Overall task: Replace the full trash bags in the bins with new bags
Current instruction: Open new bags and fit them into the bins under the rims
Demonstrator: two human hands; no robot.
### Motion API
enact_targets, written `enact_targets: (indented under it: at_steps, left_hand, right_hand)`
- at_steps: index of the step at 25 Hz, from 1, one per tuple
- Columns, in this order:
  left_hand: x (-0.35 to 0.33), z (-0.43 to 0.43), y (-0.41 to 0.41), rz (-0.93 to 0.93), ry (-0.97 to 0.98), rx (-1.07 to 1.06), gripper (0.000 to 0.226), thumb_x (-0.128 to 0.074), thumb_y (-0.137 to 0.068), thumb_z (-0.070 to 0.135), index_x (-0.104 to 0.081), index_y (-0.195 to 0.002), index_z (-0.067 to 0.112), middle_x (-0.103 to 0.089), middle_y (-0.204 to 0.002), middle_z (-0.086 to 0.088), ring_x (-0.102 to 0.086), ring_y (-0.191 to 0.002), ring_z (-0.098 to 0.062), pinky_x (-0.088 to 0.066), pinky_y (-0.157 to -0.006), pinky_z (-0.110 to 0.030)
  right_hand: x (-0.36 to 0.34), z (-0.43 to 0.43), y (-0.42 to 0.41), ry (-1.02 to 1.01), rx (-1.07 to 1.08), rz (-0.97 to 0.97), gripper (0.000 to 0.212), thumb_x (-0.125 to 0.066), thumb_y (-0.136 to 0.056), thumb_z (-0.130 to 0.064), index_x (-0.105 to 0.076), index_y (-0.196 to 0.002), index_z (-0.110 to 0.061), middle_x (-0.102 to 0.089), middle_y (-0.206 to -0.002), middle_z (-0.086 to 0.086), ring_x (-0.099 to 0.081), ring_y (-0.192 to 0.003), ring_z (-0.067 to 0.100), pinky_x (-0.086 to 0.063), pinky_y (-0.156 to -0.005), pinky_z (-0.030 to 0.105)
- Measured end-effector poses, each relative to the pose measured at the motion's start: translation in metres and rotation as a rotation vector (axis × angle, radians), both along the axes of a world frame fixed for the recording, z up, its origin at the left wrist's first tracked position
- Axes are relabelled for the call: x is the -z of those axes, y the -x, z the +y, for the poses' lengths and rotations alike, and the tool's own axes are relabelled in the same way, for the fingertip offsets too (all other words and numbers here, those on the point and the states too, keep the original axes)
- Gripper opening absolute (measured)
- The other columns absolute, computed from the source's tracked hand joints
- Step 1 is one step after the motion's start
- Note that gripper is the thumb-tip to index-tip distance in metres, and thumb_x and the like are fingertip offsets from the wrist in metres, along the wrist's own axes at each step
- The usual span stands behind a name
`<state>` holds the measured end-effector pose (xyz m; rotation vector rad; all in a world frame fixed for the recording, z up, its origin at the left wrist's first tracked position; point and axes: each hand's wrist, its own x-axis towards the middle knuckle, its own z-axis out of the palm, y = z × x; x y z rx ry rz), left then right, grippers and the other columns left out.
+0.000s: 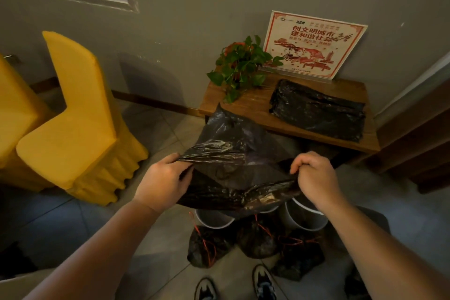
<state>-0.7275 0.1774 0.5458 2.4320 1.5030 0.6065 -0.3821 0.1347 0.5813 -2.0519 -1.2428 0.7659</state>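
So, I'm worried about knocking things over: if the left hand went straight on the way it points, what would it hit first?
The black trash bag that the left hand itself grips, billowing ahead of it. Beyond that, probably the front edge of the wooden table, though depth is unclear.

The open bag is thin, glossy, wrinkled black plastic, the table is smooth brown wood, and the chair covers are matt yellow cloth.

Wooden table: plant, sign, folded black bags, perhaps stacked; floor: tied bags, two bins
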Motion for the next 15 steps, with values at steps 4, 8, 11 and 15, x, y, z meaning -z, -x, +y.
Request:
enact_targets:
  at_steps: [4, 8, 11, 15]
  left_hand:
    - [0.014, 0.000, -0.001, 0.191, 0.132, -0.252, 0.032, -0.076, -0.089, 0.038, -0.075, -0.120, 0.028, -0.065, -0.118, 0.003, -0.069, -0.095, -0.018, -0.059, -0.078, -0.030]
    - [0.026, 0.003, 0.005, 0.490, 0.127, -0.125, 0.056, -0.075, -0.089, 0.029, -0.058, -0.142, 0.022, -0.050, -0.134, -0.001, -0.056, -0.118, -0.018, -0.053, -0.100, -0.028]
    - [0.022, 0.005, 0.001, 0.471, 0.115, 0.071, 0.071, -0.077, -0.086, 0.027, -0.050, -0.151, 0.024, -0.038, -0.145, -0.001, -0.052, -0.128, -0.020, -0.048, -0.109, -0.030]
    - [0.004, 0.009, -0.020, 0.269, 0.179, 0.226, 0.073, -0.077, -0.085, 0.020, -0.045, -0.150, 0.033, -0.025, -0.153, 0.013, -0.054, -0.130, -0.011, -0.044, -0.100, -0.018]
  right_hand:
    - [0.014, -0.020, 0.008, -0.018, -0.319, -0.149, 0.033, -0.067, -0.095, -0.007, -0.075, -0.074, -0.032, -0.051, -0.094, -0.007, -0.057, -0.080, 0.007, -0.046, -0.070, 0.028]
    - [0.018, -0.024, 0.008, 0.196, -0.578, -0.432, 0.032, -0.050, -0.105, -0.023, -0.073, -0.123, -0.036, -0.066, -0.113, -0.010, -0.066, -0.101, 0.018, -0.055, -0.081, 0.036]
    - [0.021, -0.032, 0.015, 0.319, -0.565, -0.693, 0.028, -0.054, -0.100, -0.040, -0.068, -0.123, -0.037, -0.053, -0.121, -0.005, -0.064, -0.102, 0.021, -0.055, -0.079, 0.036]
    - [0.034, -0.035, 0.041, 0.118, -0.797, -0.727, 0.047, -0.058, -0.083, -0.072, -0.070, -0.121, -0.048, -0.002, -0.171, 0.004, -0.022, -0.152, 0.035, -0.034, -0.117, 0.055]
